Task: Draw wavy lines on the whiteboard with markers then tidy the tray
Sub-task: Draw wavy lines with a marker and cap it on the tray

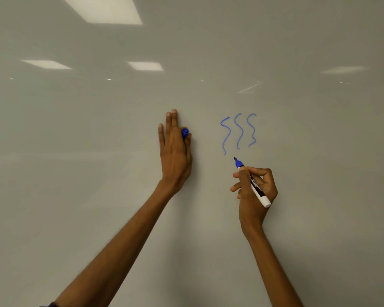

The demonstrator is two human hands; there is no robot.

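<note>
The whiteboard (75, 173) fills the whole view; none of its edges shows. The left hand (175, 156) lies against it left of centre, seen from the back, with three fingers straight and pointing up. On its right side a blue cap (185, 132) pokes out, held there by a bent finger. The grip itself is hidden behind the hand, so whether the thumb helps cannot be told.

To the right of that hand, well apart from it, three blue wavy lines (242, 132) run down the board side by side. The left one starts lowest and reaches lowest. The right one is the shortest.

Below them the right hand (255, 191) grips a marker (256, 188), fingers curled round its barrel. The barrel is white with a dark label whose print is too small to read. Its white back end sticks out at the lower right of the hand, and its blue tip (235, 159) points up and to the left. The tip sits just under the lower ends of the left and middle lines — whether it touches the board cannot be told.

Both forearms are bare and run off the bottom edge. At the bottom left corner a sliver of dark blue sleeve (51, 304) is cut off by the frame. Pale reflections of ceiling lights (111, 12) lie across the upper board, blurred — the top one runs off the upper edge.
</note>
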